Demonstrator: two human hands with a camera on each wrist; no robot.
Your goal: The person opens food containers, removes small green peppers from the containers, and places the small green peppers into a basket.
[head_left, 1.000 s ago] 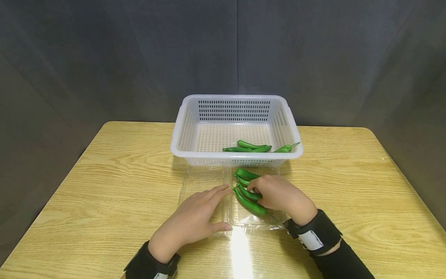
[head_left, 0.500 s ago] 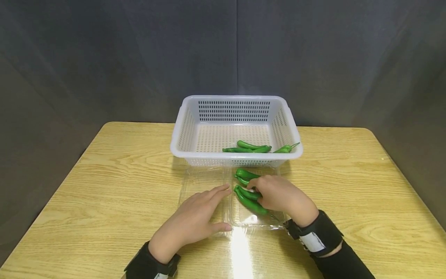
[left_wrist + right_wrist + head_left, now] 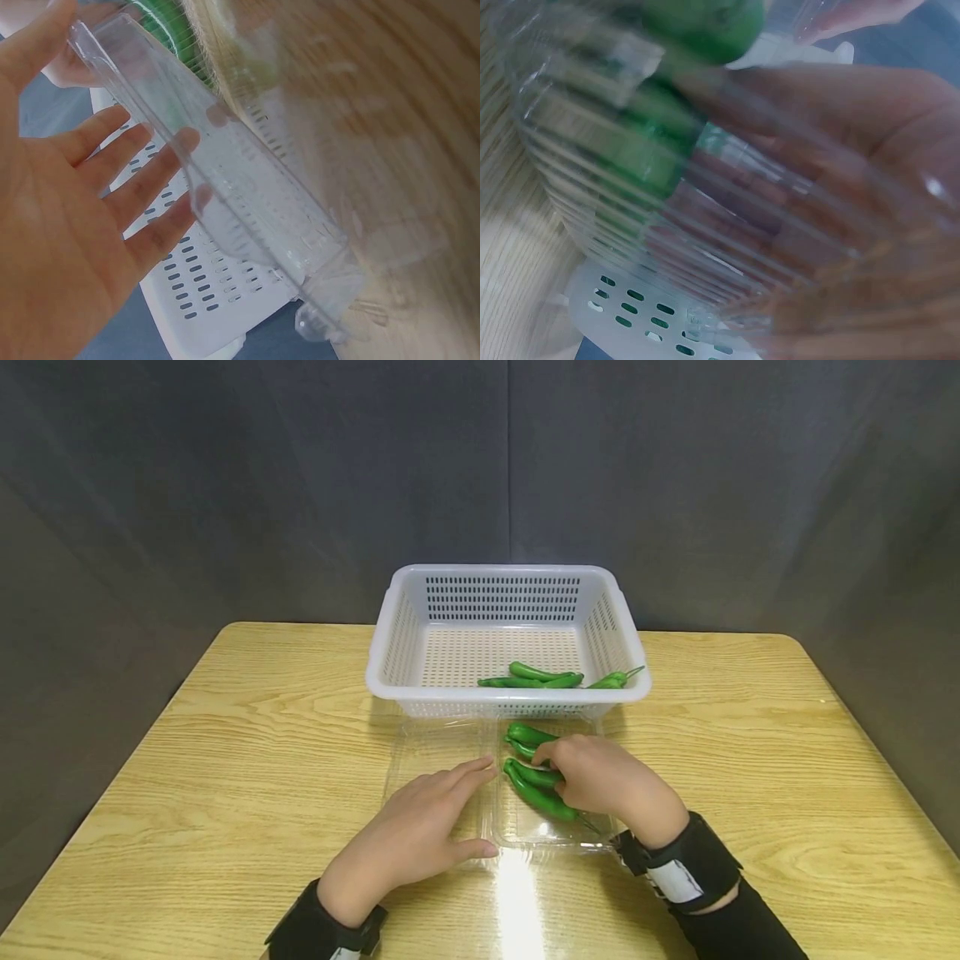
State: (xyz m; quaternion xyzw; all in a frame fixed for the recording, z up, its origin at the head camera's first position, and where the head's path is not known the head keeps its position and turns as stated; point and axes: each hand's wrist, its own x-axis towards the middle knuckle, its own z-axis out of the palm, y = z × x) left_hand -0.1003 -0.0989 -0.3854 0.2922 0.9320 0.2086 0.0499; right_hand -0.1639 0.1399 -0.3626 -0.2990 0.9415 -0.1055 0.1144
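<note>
A clear plastic clamshell box (image 3: pixel 525 841) lies unfolded on the table, its left half (image 3: pixel 438 745) holding no peppers. Several green chili peppers (image 3: pixel 543 804) lie slantwise in the right half. My right hand (image 3: pixel 609 783) reaches into that half, thumb and fingers curled about a green chili pepper (image 3: pixel 538 777) near the middle; its far end is hidden under the hand. With fingers extended, my left hand (image 3: pixel 422 823) rests at the left half, its tips by the fold. The left wrist view shows those fingers against the clear wall (image 3: pixel 247 176). Through ribbed plastic, the right wrist view is blurred.
Right behind the box stands a white slotted basket (image 3: pixel 510 695), with several green chili peppers (image 3: pixel 536 673) along its near side. Both stand on a wood-grain table (image 3: pixel 247 760). A dark grey partition (image 3: pixel 300 485) rises behind and at the sides.
The nearest pepper in the box has shifted very slightly to the right, its thin stem moving a little. Both hands stay almost where they were.
</note>
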